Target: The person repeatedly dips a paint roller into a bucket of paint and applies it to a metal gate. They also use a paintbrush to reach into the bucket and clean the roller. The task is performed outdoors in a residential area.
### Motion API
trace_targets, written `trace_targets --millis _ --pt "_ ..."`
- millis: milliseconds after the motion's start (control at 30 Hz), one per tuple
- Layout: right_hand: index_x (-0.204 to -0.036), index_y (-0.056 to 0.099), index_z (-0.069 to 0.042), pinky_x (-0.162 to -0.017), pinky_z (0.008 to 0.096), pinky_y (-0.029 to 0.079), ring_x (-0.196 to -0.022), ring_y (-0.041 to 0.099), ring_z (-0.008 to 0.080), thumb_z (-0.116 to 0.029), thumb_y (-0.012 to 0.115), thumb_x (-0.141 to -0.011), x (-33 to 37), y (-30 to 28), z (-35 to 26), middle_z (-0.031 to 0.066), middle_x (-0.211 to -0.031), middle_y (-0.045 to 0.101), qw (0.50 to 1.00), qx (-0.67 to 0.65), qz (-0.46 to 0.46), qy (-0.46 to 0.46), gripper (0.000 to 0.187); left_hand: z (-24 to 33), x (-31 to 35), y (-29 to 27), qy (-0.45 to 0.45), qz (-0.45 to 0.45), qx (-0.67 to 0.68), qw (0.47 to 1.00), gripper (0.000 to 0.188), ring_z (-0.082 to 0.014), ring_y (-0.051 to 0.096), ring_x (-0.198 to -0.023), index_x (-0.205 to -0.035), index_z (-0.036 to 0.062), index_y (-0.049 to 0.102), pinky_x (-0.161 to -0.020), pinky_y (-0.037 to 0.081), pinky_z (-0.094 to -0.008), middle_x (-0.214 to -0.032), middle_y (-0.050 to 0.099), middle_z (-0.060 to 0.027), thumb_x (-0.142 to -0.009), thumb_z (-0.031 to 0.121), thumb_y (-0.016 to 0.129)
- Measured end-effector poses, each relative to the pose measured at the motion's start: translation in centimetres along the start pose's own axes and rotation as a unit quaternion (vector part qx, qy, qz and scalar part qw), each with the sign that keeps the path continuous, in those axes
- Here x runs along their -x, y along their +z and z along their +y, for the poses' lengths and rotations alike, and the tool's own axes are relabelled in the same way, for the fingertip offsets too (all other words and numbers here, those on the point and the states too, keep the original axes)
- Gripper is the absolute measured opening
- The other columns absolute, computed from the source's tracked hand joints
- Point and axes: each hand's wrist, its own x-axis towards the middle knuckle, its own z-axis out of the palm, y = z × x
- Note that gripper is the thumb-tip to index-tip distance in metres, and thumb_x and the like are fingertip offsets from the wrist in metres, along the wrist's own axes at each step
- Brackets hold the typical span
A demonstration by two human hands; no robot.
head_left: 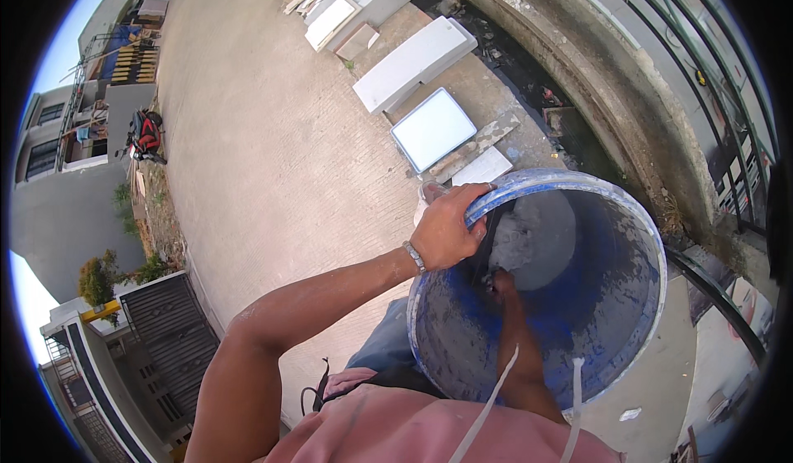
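Observation:
A large blue bucket (pixel 615 298), smeared with grey, tilts so that I look down into it. My left hand (pixel 450 230) is closed over its rim at the upper left, the thumb on the inside. Deep in the bucket, my right hand (pixel 500 284) is closed beside the grey, wet-looking mix (pixel 541 240). The mix has a lumpy pale heap on one side and a smooth surface on the other. A dark shape (pixel 487 244) lies along the wall near my right hand. Whatever that hand holds is hidden in shadow.
Left of a drainage ditch (pixel 529 75), a white-blue tray (pixel 434 130), a long white block (pixel 417 62) and several pale slabs (pixel 351 13) lie along a concrete edge. A metal railing (pixel 719 58) runs at right. A red motorcycle (pixel 147 137) stands across the paved road (pixel 264 116).

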Motion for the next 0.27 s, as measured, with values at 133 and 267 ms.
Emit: trace_targets --millis 133,267 --pt "-0.112 0.057 -0.008 -0.046 0.0323 0.041 -0.056 0.053 0.0173 -0.010 0.046 -0.099 3.8 -0.6 -0.7 0.0068 -0.074 0.057 0.999 -0.019 -0.029 0.006 0.017 0.1 0.0 0.1 0.004 -0.002 0.002 1.000 0.045 -0.0411 0.065 -0.102 -0.127 0.0029 0.059 -0.090 0.053 -0.0432 -0.114 0.064 -0.0221 -0.083 0.006 0.069" --pt "-0.125 0.054 -0.003 -0.048 0.0375 0.045 -0.057 0.056 0.0228 -0.005 0.047 -0.097 -2.8 -5.7 3.8 0.0083 -0.073 0.056 0.990 0.123 -0.059 -0.041 0.028 -0.4 -0.5 0.4 0.022 0.011 0.015 1.000 0.048 -0.0401 0.066 -0.102 -0.128 0.0038 0.058 -0.090 0.053 -0.0432 -0.115 0.064 -0.0211 -0.082 0.004 0.070"
